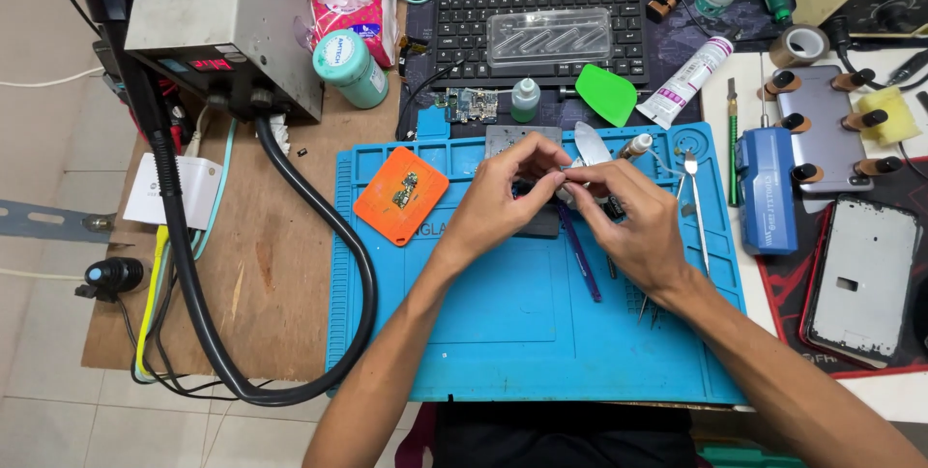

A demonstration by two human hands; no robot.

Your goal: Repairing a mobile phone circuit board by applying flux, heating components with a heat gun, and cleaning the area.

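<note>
Fingers (553,178) of two hands pinch one small part (570,181).

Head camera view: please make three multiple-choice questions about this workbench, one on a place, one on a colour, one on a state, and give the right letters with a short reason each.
1. Where does the orange square pad lie?
A. on the blue work mat, at its upper left
B. on the keyboard
C. on the floor

2. What colour is the flat plastic pick below the keyboard?
A. red
B. green
C. white

3. How are the left hand and the right hand?
A. far apart, at the mat's edges
B. together, fingertips pinching something small over the mat
C. both flat on the keyboard

Answers:
1 A, the pad rests on the mat's upper left corner.
2 B, the pick is bright green.
3 B, the fingertips meet over the mat's middle top; what they hold is too small to tell.
</note>
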